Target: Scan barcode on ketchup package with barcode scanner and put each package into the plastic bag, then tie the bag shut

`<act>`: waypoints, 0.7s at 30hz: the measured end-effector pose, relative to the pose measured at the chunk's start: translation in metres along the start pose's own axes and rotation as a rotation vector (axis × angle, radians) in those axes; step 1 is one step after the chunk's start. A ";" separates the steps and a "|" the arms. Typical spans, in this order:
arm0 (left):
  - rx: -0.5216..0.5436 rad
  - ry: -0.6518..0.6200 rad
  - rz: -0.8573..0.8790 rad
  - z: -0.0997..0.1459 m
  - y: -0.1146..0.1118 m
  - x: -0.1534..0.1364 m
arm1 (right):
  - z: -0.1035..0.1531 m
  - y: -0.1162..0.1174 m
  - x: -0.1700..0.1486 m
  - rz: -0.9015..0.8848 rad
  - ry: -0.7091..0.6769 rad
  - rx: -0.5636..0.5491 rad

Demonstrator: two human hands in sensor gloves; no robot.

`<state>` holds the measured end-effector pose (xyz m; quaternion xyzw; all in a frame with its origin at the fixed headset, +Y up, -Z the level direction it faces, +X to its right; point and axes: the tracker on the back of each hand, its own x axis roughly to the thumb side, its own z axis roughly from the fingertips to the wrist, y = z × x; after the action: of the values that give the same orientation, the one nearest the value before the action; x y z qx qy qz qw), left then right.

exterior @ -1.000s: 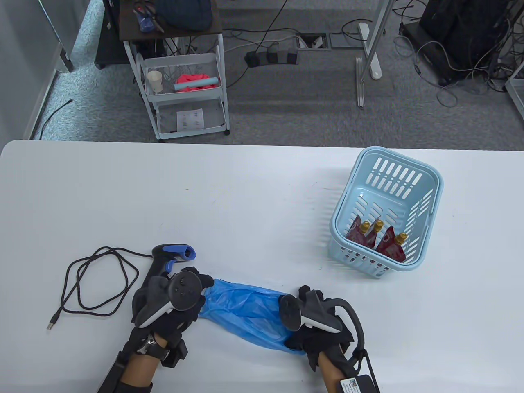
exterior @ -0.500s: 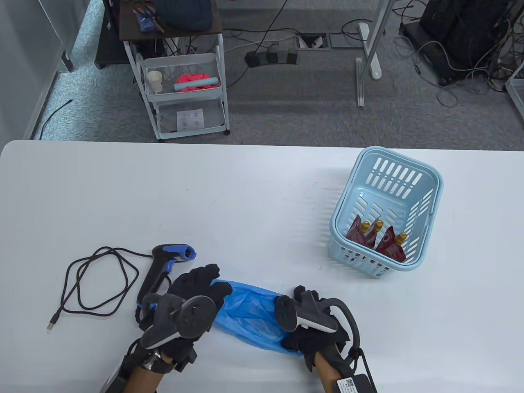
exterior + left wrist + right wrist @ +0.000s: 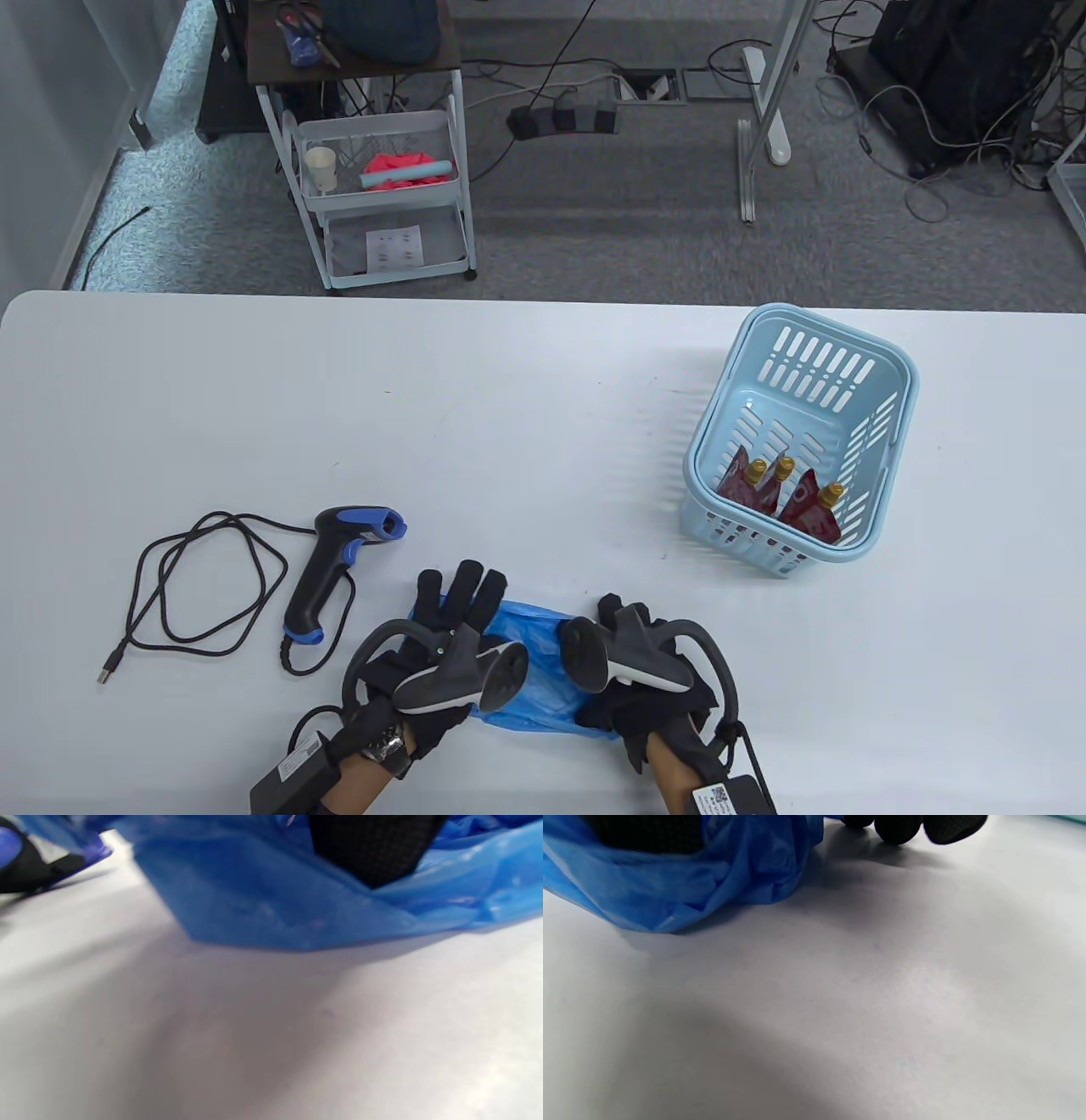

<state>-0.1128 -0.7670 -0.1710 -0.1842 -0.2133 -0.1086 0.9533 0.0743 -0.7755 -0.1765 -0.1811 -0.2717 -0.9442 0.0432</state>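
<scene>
The crumpled blue plastic bag (image 3: 536, 679) lies near the table's front edge between my two hands. My left hand (image 3: 462, 594) lies on its left end with the fingers (image 3: 467, 586) straight and spread; the left wrist view shows the bag (image 3: 271, 908) close up under that hand. My right hand (image 3: 619, 615) grips the bag's right end, and the plastic (image 3: 683, 887) bunches round it. The black and blue barcode scanner (image 3: 335, 556) lies untouched to the left. Red ketchup packages (image 3: 785, 501) with gold caps stand in the light blue basket (image 3: 891, 399).
The scanner's black cable (image 3: 195, 577) loops on the table at the left, ending in a USB plug (image 3: 104, 675). Beyond the table's far edge stand a white wire cart (image 3: 382, 195) and floor cables.
My left hand has moved right, away from the scanner, and its fingers have straightened over the bag. The bag has bunched up shorter. My right hand has shifted slightly left.
</scene>
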 end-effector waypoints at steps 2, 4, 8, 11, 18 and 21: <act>-0.050 0.029 0.023 -0.002 -0.002 -0.010 | 0.000 -0.001 -0.004 0.005 0.021 0.005; -0.077 0.033 0.099 -0.004 -0.004 -0.018 | 0.001 -0.002 -0.011 -0.003 0.050 0.000; -0.099 0.047 0.151 -0.005 -0.008 -0.028 | 0.004 -0.004 -0.027 -0.043 0.105 -0.038; -0.098 0.046 0.164 -0.006 -0.010 -0.030 | 0.006 -0.005 -0.035 -0.085 0.122 -0.089; -0.101 0.036 0.176 -0.006 -0.009 -0.029 | 0.027 -0.022 -0.043 -0.222 0.053 -0.324; -0.105 0.027 0.172 -0.006 -0.009 -0.026 | 0.044 -0.037 -0.038 -0.256 0.010 -0.501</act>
<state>-0.1366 -0.7747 -0.1854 -0.2502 -0.1778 -0.0398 0.9509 0.1166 -0.7216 -0.1744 -0.1457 -0.0504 -0.9806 -0.1212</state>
